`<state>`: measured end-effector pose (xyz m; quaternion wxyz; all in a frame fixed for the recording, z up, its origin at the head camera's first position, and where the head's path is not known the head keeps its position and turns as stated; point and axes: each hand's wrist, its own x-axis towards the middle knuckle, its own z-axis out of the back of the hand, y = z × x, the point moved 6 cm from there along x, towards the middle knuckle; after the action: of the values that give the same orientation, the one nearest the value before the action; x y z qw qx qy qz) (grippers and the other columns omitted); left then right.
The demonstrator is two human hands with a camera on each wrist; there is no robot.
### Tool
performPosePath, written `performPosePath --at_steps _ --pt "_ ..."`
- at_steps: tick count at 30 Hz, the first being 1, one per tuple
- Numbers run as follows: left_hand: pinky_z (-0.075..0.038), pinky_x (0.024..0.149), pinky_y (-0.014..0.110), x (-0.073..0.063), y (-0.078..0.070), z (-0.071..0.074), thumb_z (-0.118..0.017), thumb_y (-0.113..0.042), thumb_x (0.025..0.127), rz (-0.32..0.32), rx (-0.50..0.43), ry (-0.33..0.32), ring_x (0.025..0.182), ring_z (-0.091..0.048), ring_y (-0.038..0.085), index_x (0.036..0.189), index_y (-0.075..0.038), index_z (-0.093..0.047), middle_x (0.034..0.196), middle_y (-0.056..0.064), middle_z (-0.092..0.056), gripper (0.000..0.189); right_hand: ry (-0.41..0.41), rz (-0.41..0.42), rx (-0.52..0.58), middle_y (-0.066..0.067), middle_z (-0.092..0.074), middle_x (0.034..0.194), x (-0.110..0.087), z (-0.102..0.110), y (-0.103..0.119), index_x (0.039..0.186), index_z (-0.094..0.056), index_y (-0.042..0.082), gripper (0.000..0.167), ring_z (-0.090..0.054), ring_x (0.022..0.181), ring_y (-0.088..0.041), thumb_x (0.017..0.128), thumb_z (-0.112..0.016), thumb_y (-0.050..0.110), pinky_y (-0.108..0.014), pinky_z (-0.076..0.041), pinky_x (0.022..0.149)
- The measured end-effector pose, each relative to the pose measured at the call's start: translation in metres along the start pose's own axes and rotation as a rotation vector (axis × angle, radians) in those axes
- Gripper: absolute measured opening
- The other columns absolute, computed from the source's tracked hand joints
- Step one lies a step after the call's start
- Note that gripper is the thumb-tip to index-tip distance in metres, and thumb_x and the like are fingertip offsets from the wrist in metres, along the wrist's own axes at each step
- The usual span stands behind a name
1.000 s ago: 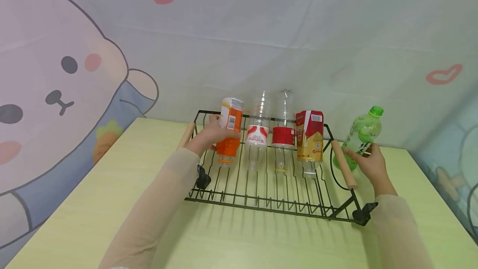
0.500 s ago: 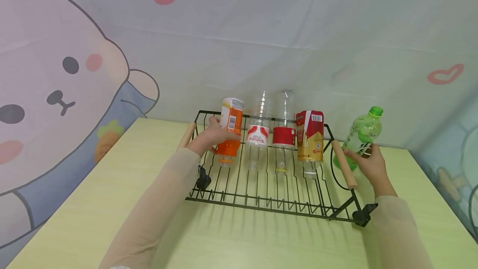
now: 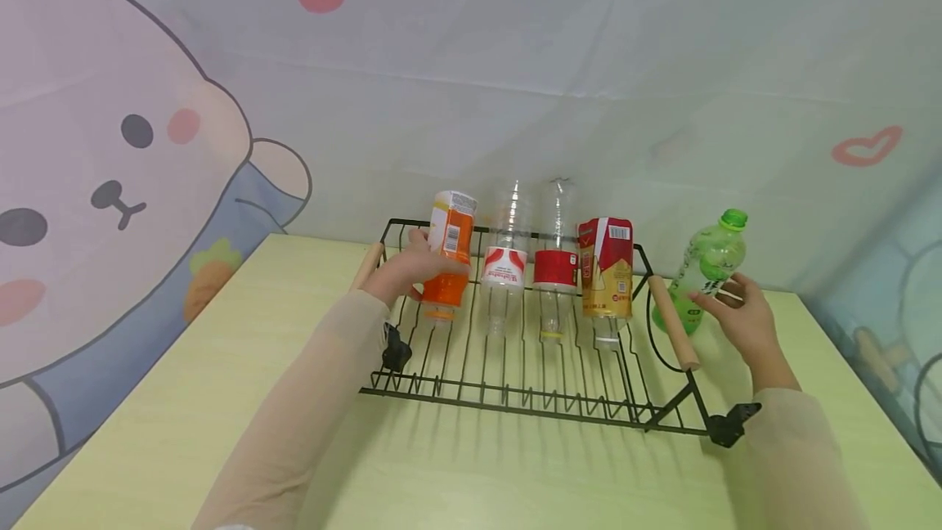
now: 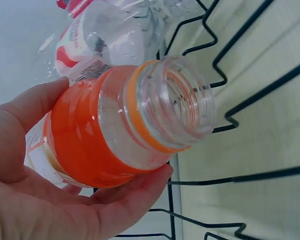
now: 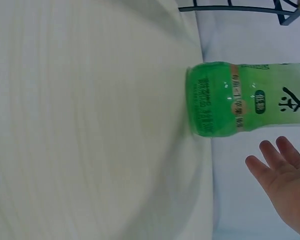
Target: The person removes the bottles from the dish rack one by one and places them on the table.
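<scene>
Left hand (image 3: 412, 270) grips the orange bottle (image 3: 450, 248); right hand (image 3: 745, 321) has fingers spread beside the green bottle (image 5: 217, 99).
Orange one is neck-down, uncapped, at the left end of the wire rack (image 3: 530, 410), can't tell if the wires carry it; green one stands capped on the surface (image 3: 515, 481), just right of the rack. Risks, my read: releasing orange before it seats could let it roll or knock the clear bottle (image 3: 504, 267) next to it; a careless right-thumb nudge could topple green.
</scene>
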<state>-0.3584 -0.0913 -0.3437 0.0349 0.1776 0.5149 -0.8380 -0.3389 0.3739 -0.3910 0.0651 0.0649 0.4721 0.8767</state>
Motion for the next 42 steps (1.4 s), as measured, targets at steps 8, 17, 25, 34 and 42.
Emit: performPosePath --at_steps 8,17,25,34,42 --pt "-0.049 0.082 0.049 -0.003 -0.002 0.013 -0.073 -0.032 0.083 0.008 0.020 -0.023 0.113 -0.053 0.034 0.136 -0.010 -0.013 0.127 0.014 -0.043 0.082 -0.011 0.012 -0.013 -0.030 -0.020 0.153 -0.003 0.011 0.006 0.154 -0.002 0.002 0.095 -0.026 0.137 -0.049 0.092 -0.058 0.049 -0.063 -0.032 0.103" --pt "-0.048 0.087 0.050 -0.008 -0.009 0.019 -0.073 -0.034 0.083 0.010 0.044 -0.034 0.115 -0.051 0.035 0.140 -0.011 -0.013 0.131 0.014 -0.041 0.087 -0.046 0.017 -0.016 -0.028 -0.021 0.154 -0.006 0.022 0.010 0.154 -0.002 0.002 0.096 -0.027 0.137 -0.048 0.092 -0.058 0.049 -0.063 -0.031 0.103" --pt "-0.047 0.090 0.048 -0.016 -0.016 0.021 -0.073 -0.031 0.084 -0.003 0.033 -0.024 0.114 -0.052 0.033 0.138 -0.008 -0.017 0.130 0.015 -0.042 0.081 -0.026 0.040 -0.024 -0.028 -0.017 0.155 -0.011 0.034 0.021 0.154 -0.001 0.003 0.096 -0.024 0.139 -0.047 0.092 -0.058 0.049 -0.064 -0.029 0.104" --pt "-0.050 0.085 0.042 -0.019 -0.027 0.026 -0.071 -0.030 0.087 -0.083 0.035 -0.026 0.109 -0.056 0.031 0.139 -0.009 -0.019 0.129 0.014 -0.044 0.077 -0.060 0.098 -0.057 -0.022 -0.020 0.156 -0.016 0.057 0.038 0.155 -0.004 0.009 0.088 -0.026 0.142 -0.036 0.094 -0.057 0.045 -0.061 -0.029 0.106" --pt "-0.049 0.093 0.044 -0.028 -0.044 0.028 -0.069 -0.028 0.089 -0.196 0.021 0.014 0.108 -0.057 0.031 0.139 -0.009 -0.020 0.129 0.015 -0.045 0.073 -0.096 0.135 -0.085 -0.013 -0.024 0.158 -0.023 0.077 0.064 0.155 -0.008 0.015 0.084 -0.029 0.143 -0.025 0.094 -0.059 0.042 -0.047 -0.031 0.112"
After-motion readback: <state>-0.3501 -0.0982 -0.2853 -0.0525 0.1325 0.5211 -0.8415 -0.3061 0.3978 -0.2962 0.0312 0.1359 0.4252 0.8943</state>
